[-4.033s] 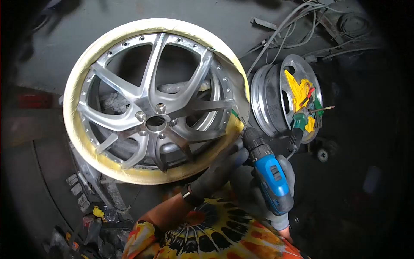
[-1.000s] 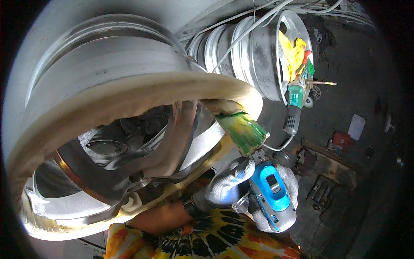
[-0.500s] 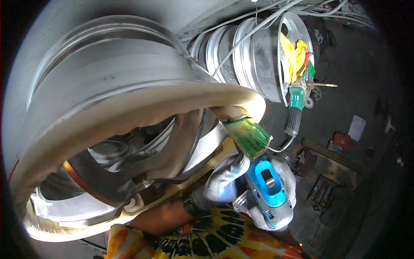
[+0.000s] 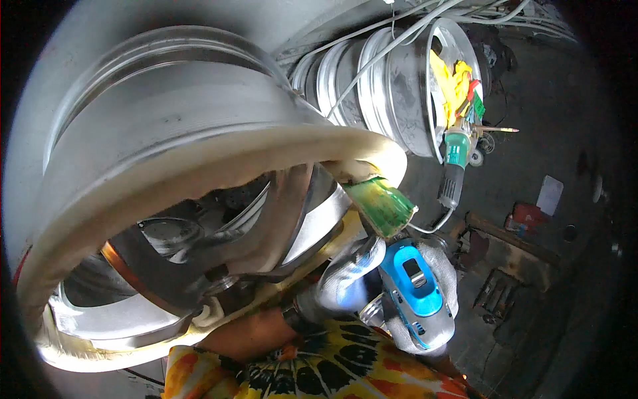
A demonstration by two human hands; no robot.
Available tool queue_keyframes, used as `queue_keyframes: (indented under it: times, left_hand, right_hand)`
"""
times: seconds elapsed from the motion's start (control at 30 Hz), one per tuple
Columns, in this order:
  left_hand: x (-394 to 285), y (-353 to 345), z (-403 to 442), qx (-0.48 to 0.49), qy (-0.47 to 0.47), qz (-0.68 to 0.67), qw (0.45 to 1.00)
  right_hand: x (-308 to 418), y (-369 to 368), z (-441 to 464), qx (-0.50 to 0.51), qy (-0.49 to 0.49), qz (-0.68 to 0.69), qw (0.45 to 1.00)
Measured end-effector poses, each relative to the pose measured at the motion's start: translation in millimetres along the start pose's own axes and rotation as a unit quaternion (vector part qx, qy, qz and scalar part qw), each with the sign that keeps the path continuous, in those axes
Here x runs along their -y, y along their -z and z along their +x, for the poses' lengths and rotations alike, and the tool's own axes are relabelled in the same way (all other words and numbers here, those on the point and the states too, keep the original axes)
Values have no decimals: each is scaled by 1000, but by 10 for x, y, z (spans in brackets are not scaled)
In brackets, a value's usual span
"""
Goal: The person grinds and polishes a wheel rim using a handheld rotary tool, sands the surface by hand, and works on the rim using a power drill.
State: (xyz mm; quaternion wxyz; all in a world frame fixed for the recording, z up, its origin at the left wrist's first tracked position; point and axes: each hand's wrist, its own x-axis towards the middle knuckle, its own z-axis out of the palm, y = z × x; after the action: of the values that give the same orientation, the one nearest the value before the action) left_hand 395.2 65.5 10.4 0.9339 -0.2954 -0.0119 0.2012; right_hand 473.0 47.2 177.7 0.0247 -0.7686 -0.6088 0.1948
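A blue and grey handheld power tool [image 4: 415, 286] is held between my two gloved hands, with a green plastic sleeve [image 4: 382, 209] over its front end. My left hand [image 4: 349, 272], in a grey glove, curls round the tool's left side near its front. My right hand [image 4: 444, 272], gloved too, wraps round the body from the right. The front of the sleeve reaches the right inner edge of a large alloy wheel [image 4: 186, 100], whose lip carries a beige covering [image 4: 219, 156]. Whatever tip the tool has is hidden there.
Behind on the right, more wheel rims [image 4: 405, 93] lie in a row. A green angle-grinder-like tool [image 4: 457, 153] hangs against them with a yellow cloth [image 4: 452, 83] above. Cables [image 4: 399, 50] cross in front of the rims. A wooden frame [image 4: 512, 246] rests on the dark floor.
The green sleeve has shifted very slightly up and left against the wheel lip. Both hands keep the same hold on the tool.
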Motion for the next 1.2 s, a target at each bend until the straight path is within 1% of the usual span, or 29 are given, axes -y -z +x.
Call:
queue_keyframes:
  times: [0.03,0.07,0.13,0.27,0.33,0.37,0.43,0.53,0.57,0.6,0.63,0.73,0.8,0.83,0.87,0.93,1.03,1.07,1.13,1.17,1.2]
  left_hand:
    - [36,78,-10,-30,-20,21,999]
    - [5,-10,-3,-30,-19,21,999]
    - [-64,-197,-1,13,-3,-14,1000]
    - [-53,-64,-5,38,19,-16,999]
    - [-48,-42,-12,73,46,-26,996]
    - [-32,-40,-23,73,48,-26,996]
    - [18,-53,-51,37,77,-16,996]
    - [54,-95,-14,64,74,1,995]
    - [123,36,-46,21,63,17,998]
    - [179,139,-79,21,61,16,998]
    - [133,31,-84,34,66,16,997]
    - [104,-38,-88,48,71,-7,996]
    - [5,-212,-47,37,69,-7,997]
    - [75,-10,-52,19,41,-1,999]
    - [105,90,-62,16,41,0,999]
    - [108,124,-58,-16,21,4,1000]
    - [22,-58,-27,-7,13,18,1000]
    - [26,-19,-36,-9,13,19,1000]
    - [40,89,-66,-53,19,34,998]
    - [28,67,-63,-54,20,35,998]
    - [11,26,-51,-32,6,8,999]
  right_hand:
    - [20,2,5,2,-59,29,998]
    - [23,-14,19,-16,-73,53,996]
    - [30,-79,10,-55,-70,89,992]
    - [13,-121,-24,-93,-67,131,985]
    - [4,-132,-49,-106,-66,152,980]
    - [-1,-145,-57,-114,-65,165,978]
    - [-3,-156,-97,-139,-57,194,970]
    - [-18,-199,-167,-165,-65,238,955]
    - [-20,-206,-245,-118,-153,272,943]
    - [-26,-198,-246,-122,-131,258,949]
    - [-10,-218,-207,-123,-111,241,956]
    - [22,-207,-147,-117,-92,216,965]
    - [16,-206,-127,-114,-85,208,968]
    - [8,-189,-129,-113,-83,202,969]
    - [6,-190,-126,-112,-81,199,970]
    - [-17,-181,-110,-112,-80,193,971]
    - [-6,-193,-76,-120,-75,181,973]
    - [4,-194,-52,-124,-71,172,975]
    - [28,-206,0,-133,-62,149,978]
    - [38,-223,27,-141,-54,133,979]
    - [52,-229,59,-152,-46,113,981]
